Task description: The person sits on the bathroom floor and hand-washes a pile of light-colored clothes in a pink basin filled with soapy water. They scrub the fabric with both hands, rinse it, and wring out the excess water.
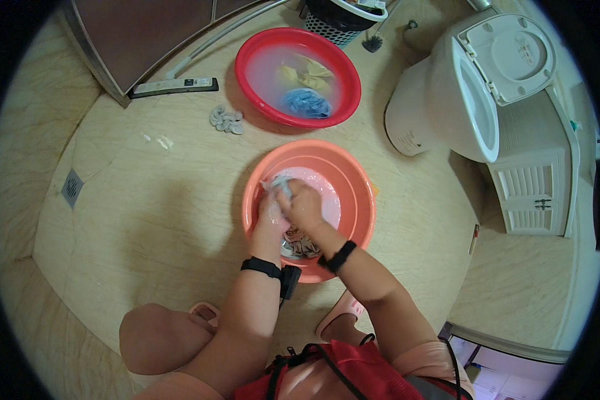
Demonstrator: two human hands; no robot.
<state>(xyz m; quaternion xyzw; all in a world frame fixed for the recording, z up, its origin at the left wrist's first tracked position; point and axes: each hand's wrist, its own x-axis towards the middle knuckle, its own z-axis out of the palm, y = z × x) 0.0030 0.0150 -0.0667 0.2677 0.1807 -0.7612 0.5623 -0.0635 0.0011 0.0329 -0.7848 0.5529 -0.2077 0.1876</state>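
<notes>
Pale wet cloth point(281, 183) gripped in two hands above an orange basin

We look down on a round, smooth plastic orange basin point(363, 200) with a broad, stepped rim, standing on a glossy, cream, marble-veined floor point(167, 247). Inside it we see cloudy, sudsy water point(329, 197) and, toward the near side, a crumpled patterned fabric point(301, 248) in brown and whitish tones, lying in loose folds.

The pale cloth is bunched and limp, over the left part of the basin. The right hand point(304, 205) has its fingers curled closed on it. The left hand point(271, 212), just beside and nearly touching the right, also seems closed on the cloth, though blur and overlap keep us from making out its separate fingers.

Beyond, we find a wider, glossy red basin point(243, 72) of milky water, holding a wrinkled blue cloth point(307, 103) and a softly folded yellow cloth point(308, 72). Left of that basin, a knotted-looking grey cloth point(227, 120) lies on the floor, near a long, flat mop head point(173, 86).
</notes>
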